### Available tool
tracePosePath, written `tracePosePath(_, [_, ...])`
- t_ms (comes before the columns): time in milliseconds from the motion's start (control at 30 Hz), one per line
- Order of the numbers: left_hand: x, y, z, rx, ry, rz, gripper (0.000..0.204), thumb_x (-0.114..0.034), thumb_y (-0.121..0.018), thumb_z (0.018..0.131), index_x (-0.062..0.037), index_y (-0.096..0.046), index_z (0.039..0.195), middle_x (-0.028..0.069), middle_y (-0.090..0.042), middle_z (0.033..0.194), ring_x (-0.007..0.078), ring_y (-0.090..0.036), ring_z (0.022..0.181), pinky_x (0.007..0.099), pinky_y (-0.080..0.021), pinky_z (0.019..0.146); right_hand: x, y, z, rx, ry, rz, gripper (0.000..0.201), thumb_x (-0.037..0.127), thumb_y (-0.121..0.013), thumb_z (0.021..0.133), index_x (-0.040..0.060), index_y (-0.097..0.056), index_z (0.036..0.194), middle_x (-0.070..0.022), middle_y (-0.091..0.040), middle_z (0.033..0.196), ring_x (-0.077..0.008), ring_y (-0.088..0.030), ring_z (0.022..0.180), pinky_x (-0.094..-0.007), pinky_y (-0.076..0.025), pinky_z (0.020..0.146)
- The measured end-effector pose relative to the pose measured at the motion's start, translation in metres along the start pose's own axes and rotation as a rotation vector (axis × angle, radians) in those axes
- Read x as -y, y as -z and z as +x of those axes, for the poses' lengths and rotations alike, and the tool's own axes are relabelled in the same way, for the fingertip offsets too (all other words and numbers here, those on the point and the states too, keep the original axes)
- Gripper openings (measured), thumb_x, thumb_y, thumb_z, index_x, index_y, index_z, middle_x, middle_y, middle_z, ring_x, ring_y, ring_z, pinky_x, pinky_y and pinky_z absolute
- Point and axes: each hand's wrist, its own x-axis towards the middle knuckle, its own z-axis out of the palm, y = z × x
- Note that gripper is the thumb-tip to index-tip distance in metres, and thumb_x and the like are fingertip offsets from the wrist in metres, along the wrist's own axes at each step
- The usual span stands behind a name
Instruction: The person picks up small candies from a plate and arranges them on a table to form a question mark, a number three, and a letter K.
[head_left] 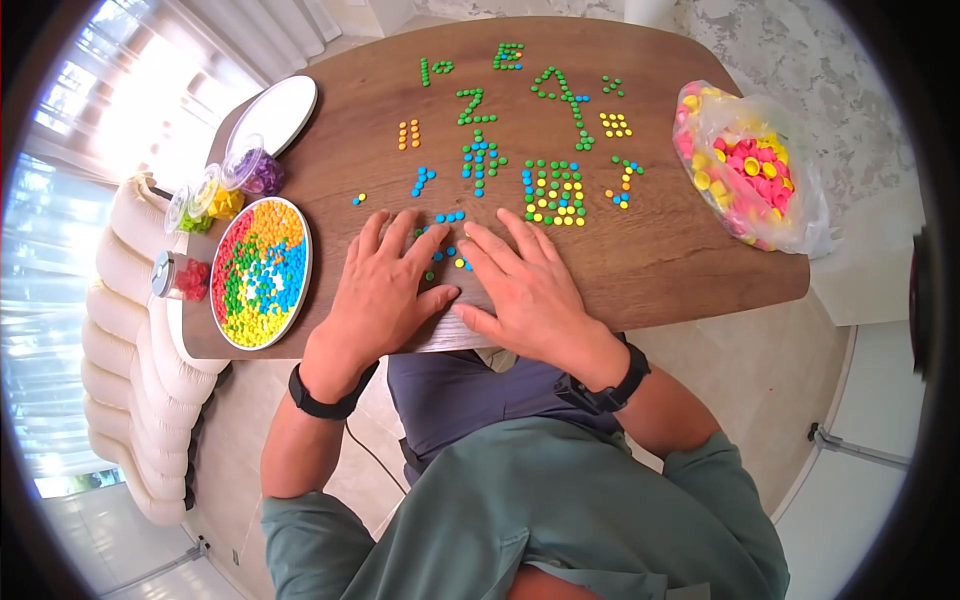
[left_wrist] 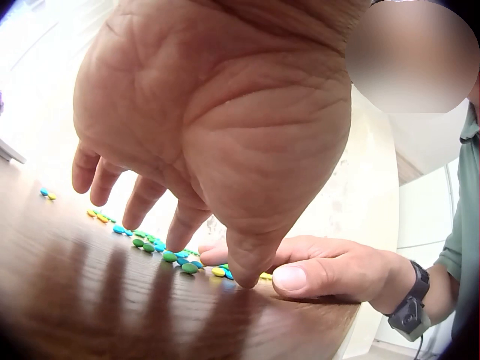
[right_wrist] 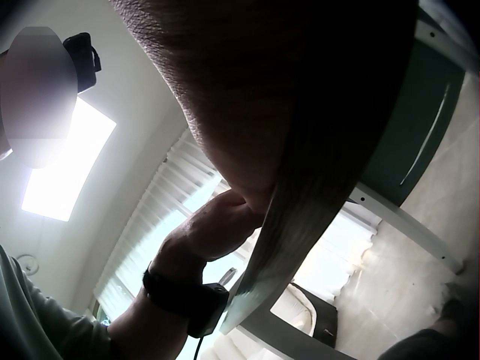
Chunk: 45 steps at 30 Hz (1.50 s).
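My left hand (head_left: 385,290) rests on the brown table (head_left: 350,100) near its front edge, fingers straight and spread. Beside it lies my right hand (head_left: 535,295), palm down, its fingers also extended. Between the fingertips of both hands sit several loose button-shaped candies, with a row of blue candies (head_left: 450,217) just beyond and green candies (left_wrist: 170,256) under the left fingers. The left thumb touches the tabletop in the left wrist view, close to the right thumb. Part of this group is hidden by the hands. Neither hand grips anything.
Candy patterns fill the table's middle, including a green Z (head_left: 476,107) and a multicoloured square (head_left: 555,195). At the left stand a plate of sorted candies (head_left: 300,320), small tubs (head_left: 262,175) and a white plate (head_left: 285,105). A plastic bag (head_left: 805,215) of pink and yellow pieces lies right.
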Motion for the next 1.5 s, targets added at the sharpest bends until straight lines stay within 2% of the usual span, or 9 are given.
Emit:
tracePosePath(700, [-0.001, 0.001, -0.006, 0.01, 0.007, -0.027, 0.074, -0.03, -0.08, 0.085, -0.0189, -0.05, 0.151, 0.0156, -0.047, 0.152, 0.0423, -0.038, 0.144, 0.0548, -0.034, 0.119, 0.0, -0.006, 0.004, 0.042, -0.018, -0.036, 0.073, 0.049, -0.071, 0.09, -0.0004, -0.057, 0.141, -0.017, -0.052, 0.151, -0.0454, -0.037, 0.146, -0.0581, -0.029, 0.121])
tracePosePath(900, [0.0, 0.0, -0.007, 0.006, 0.016, -0.019, 0.07, -0.029, -0.077, 0.088, -0.0201, -0.05, 0.152, 0.0168, -0.047, 0.152, 0.0422, -0.038, 0.144, 0.0539, -0.033, 0.119, 0.001, -0.004, 0.008, 0.063, -0.02, -0.016, 0.076, 0.051, -0.072, 0.089, -0.0006, -0.056, 0.142, -0.0176, -0.052, 0.15, -0.0458, -0.035, 0.147, -0.0581, -0.028, 0.121])
tracePosePath(1367, [0.004, 0.005, -0.012, -0.022, 0.015, -0.005, 0.065, -0.029, -0.079, 0.088, -0.0108, -0.055, 0.145, 0.0184, -0.048, 0.151, 0.0435, -0.038, 0.143, 0.0527, -0.035, 0.118, 0.005, 0.006, 0.0, 0.066, -0.03, 0.022, 0.078, 0.051, -0.074, 0.086, 0.0012, -0.056, 0.144, -0.0176, -0.051, 0.152, -0.0468, -0.034, 0.147, -0.0587, -0.027, 0.122])
tracePosePath(1500, [0.003, 0.003, -0.013, -0.001, 0.001, -0.028, 0.065, -0.03, -0.08, 0.087, -0.0111, -0.056, 0.144, 0.0181, -0.047, 0.152, 0.0438, -0.038, 0.144, 0.0532, -0.036, 0.118, 0.005, 0.005, -0.004, 0.083, -0.02, 0.019, 0.076, 0.051, -0.074, 0.087, 0.0024, -0.057, 0.143, -0.017, -0.051, 0.153, -0.0467, -0.034, 0.147, -0.0581, -0.027, 0.122])
